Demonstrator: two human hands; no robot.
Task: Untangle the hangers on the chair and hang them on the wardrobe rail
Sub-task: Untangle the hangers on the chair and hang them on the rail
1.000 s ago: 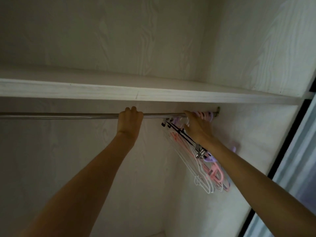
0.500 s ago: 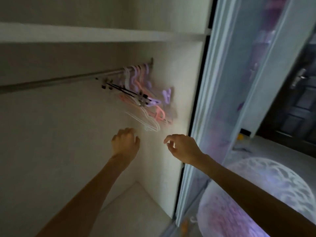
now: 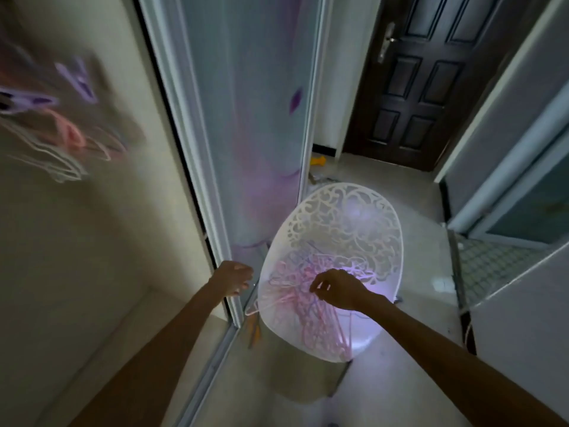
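Fetch step: both hands empty, left hand [image 3: 233, 278] loosely curled beside the white lattice-backed plastic chair [image 3: 345, 211], right hand [image 3: 337, 288] half-open above its tangled pink and purple wire hangers [image 3: 295, 298]; next, probably pinch one hook and work it free.

A dark panelled door [image 3: 421, 78] stands shut beyond pale floor tiles [image 3: 425, 272]; a frosted sliding door [image 3: 246, 118] fronts the dim room.
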